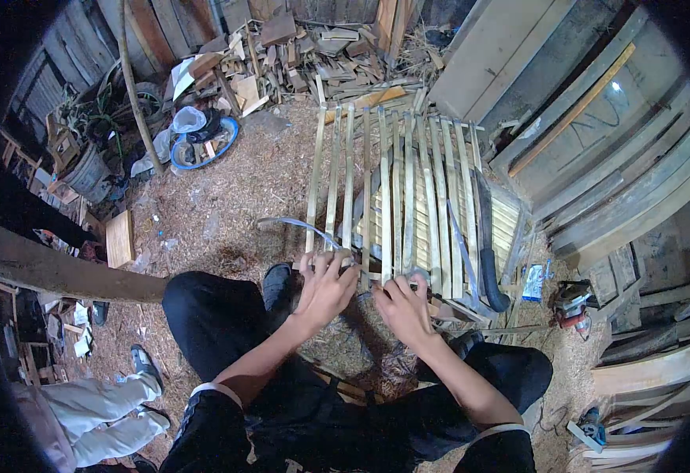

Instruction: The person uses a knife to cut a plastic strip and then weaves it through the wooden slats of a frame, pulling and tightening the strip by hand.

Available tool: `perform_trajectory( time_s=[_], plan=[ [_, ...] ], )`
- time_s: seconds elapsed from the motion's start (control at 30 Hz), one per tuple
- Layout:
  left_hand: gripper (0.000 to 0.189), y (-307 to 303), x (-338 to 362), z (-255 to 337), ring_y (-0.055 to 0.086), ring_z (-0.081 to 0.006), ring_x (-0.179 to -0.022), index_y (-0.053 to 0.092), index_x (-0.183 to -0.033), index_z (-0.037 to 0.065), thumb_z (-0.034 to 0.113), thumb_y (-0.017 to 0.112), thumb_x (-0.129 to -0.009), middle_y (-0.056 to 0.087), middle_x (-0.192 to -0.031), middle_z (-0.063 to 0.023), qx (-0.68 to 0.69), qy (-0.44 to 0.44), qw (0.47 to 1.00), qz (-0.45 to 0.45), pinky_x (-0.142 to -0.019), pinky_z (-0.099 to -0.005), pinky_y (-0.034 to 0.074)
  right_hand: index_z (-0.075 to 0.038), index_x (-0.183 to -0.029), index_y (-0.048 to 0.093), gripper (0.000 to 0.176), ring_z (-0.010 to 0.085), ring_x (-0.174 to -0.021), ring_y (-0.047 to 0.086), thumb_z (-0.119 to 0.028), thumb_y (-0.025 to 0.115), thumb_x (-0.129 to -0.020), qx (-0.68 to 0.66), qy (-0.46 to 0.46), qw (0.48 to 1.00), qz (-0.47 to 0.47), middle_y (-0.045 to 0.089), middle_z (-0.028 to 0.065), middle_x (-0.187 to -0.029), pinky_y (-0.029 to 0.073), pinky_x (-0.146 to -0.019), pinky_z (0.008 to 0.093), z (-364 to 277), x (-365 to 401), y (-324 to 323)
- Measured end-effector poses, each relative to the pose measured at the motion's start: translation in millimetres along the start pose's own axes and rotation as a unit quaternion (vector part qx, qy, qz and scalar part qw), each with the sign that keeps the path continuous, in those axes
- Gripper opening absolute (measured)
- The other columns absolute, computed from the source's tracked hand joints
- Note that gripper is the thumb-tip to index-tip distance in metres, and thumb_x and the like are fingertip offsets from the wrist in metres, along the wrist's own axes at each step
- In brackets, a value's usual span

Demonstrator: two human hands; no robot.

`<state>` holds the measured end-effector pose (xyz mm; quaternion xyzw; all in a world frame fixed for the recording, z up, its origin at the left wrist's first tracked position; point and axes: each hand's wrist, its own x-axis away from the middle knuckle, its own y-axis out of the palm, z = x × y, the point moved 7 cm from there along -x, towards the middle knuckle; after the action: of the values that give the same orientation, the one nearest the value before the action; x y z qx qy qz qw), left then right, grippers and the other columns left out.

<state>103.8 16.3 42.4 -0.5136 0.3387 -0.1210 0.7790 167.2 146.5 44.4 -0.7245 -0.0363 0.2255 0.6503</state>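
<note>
Both my hands are at the near ends of a row of pale wooden slats (408, 189), laid side by side and pointing away from me. My left hand (325, 292) has its fingers curled over the ends of the left slats. A thin greyish strip (294, 223) curves from the left into its fingers. My right hand (406, 310) is bent over the ends of the middle slats, thumb and fingers close together; what lies between them is hidden. A dark hooked bar (487, 244) lies along the right side of the slats.
A blue-rimmed basin (225, 144) with bags stands at left, beside a pole (136, 87). Scrap wood (305, 67) is heaped at the back. Curved boards (645, 189) lean at right, near a red power tool (574, 306). Another person's legs (100, 410) are at lower left.
</note>
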Motion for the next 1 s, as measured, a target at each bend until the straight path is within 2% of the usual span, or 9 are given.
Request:
perform_trajectory(
  time_s=[0.13, 0.2, 0.23, 0.3, 0.33, 0.4, 0.53, 0.7, 1.0],
  plan=[
    [0.024, 4.9, 1.1, 1.3, 0.048, -0.0268, -0.118, 0.07, -0.11, 0.015, 0.019, 0.071, -0.086, 0.054, -0.13, -0.0039, -0.002, 0.015, 1.0, -0.015, -0.104, -0.0515, 0.024, -0.012, -0.108, 0.075, 0.026, 0.0205, -0.103, 0.055, -0.014, 0.069, -0.082, -0.004, 0.006, 1.0, -0.014, 0.062, 0.004, -0.096, 0.035, -0.099, 0.0487, -2.0, 3.1, 1.1],
    [0.027, 9.8, 1.2, 0.9, 0.043, -0.0301, -0.125, 0.068, -0.111, 0.011, 0.017, 0.07, -0.084, 0.048, -0.141, -0.01, 0.018, 0.003, 0.999, -0.049, -0.105, -0.0527, 0.023, -0.012, -0.109, 0.075, 0.027, 0.0204, -0.104, 0.055, -0.013, 0.067, -0.083, -0.005, 0.004, 1.0, -0.015, 0.062, 0.0039, -0.097, 0.034, -0.099, 0.0486, -2.8, 3.9, 2.1],
    [0.027, 12.3, 1.2, 1.1, 0.043, -0.0301, -0.125, 0.068, -0.111, 0.011, 0.017, 0.07, -0.084, 0.048, -0.141, -0.01, 0.019, 0.003, 0.999, -0.05, -0.105, -0.0527, 0.023, -0.012, -0.109, 0.075, 0.028, 0.0204, -0.105, 0.055, -0.013, 0.066, -0.083, 0.001, 0.002, 1.0, -0.015, 0.061, 0.004, -0.098, 0.034, -0.1, 0.0483, -3.9, 4.0, 1.4],
    [0.032, 18.1, 0.7, 1.3, 0.036, -0.0366, -0.133, 0.066, -0.111, 0.008, 0.014, 0.07, -0.08, 0.038, -0.151, -0.0184, 0.061, 0.01, 0.996, -0.061, -0.108, -0.0558, 0.021, -0.012, -0.109, 0.074, 0.028, 0.0204, -0.105, 0.054, -0.012, 0.065, -0.083, 0.007, 0.001, 1.0, -0.015, 0.061, 0.004, -0.099, 0.034, -0.1, 0.0479, -5.2, 4.5, 1.8],
    [0.032, 18.6, 0.0, 0.8, 0.036, -0.0366, -0.133, 0.066, -0.111, 0.008, 0.014, 0.07, -0.08, 0.038, -0.151, -0.0184, 0.061, 0.009, 0.996, -0.061, -0.108, -0.0558, 0.021, -0.012, -0.109, 0.074, 0.028, 0.0205, -0.106, 0.054, -0.013, 0.064, -0.083, 0.011, 0.005, 1.0, -0.018, 0.061, 0.0041, -0.1, 0.033, -0.1, 0.0478, -5.0, 4.5, 2.8],
    [0.034, 23.8, -1.1, -1.9, 0.029, -0.0404, -0.141, 0.065, -0.108, 0.002, 0.017, 0.072, -0.078, 0.028, -0.157, -0.0256, 0.096, -0.01, 0.991, -0.096, -0.113, -0.064, 0.015, -0.012, -0.109, 0.074, 0.028, 0.0206, -0.106, 0.054, -0.013, 0.064, -0.083, 0.015, 0.007, 1.0, -0.022, 0.061, 0.0042, -0.1, 0.033, -0.101, 0.0477, -5.8, 3.9, 3.2],
    [0.033, 29.5, -3.2, -3.7, 0.027, -0.0416, -0.143, 0.066, -0.106, 0.001, 0.01, 0.07, -0.075, 0.027, -0.157, -0.0273, 0.077, -0.015, 0.991, -0.109, -0.113, -0.0638, 0.014, -0.012, -0.109, 0.074, 0.028, 0.0204, -0.106, 0.054, -0.013, 0.063, -0.083, 0.038, -0.001, 0.999, -0.023, 0.06, 0.0038, -0.1, 0.034, -0.1, 0.0472, -5.3, 2.5, 2.0],
    [0.026, 31.2, -8.0, -2.0, 0.028, -0.0402, -0.143, 0.069, -0.099, 0.001, -0.001, 0.065, -0.073, 0.03, -0.158, -0.0236, 0.036, -0.011, 0.996, -0.079, -0.114, -0.0642, 0.015, -0.012, -0.108, 0.073, 0.027, 0.0199, -0.105, 0.054, -0.014, 0.064, -0.082, 0.043, -0.006, 0.999, -0.016, 0.061, 0.0034, -0.1, 0.034, -0.099, 0.0469, -5.4, 2.6, 4.4],
    [0.023, 26.9, -10.8, -4.2, 0.03, -0.0385, -0.143, 0.072, -0.096, 0.003, 0.0, 0.065, -0.074, 0.035, -0.157, -0.0202, 0.04, 0.008, 0.996, -0.074, -0.113, -0.0626, 0.018, -0.011, -0.108, 0.073, 0.028, 0.0197, -0.105, 0.054, -0.014, 0.065, -0.082, 0.021, 0.011, 1.0, 0.002, 0.061, 0.0032, -0.1, 0.033, -0.099, 0.0469, -0.4, 8.1, 4.5]
  ],
)
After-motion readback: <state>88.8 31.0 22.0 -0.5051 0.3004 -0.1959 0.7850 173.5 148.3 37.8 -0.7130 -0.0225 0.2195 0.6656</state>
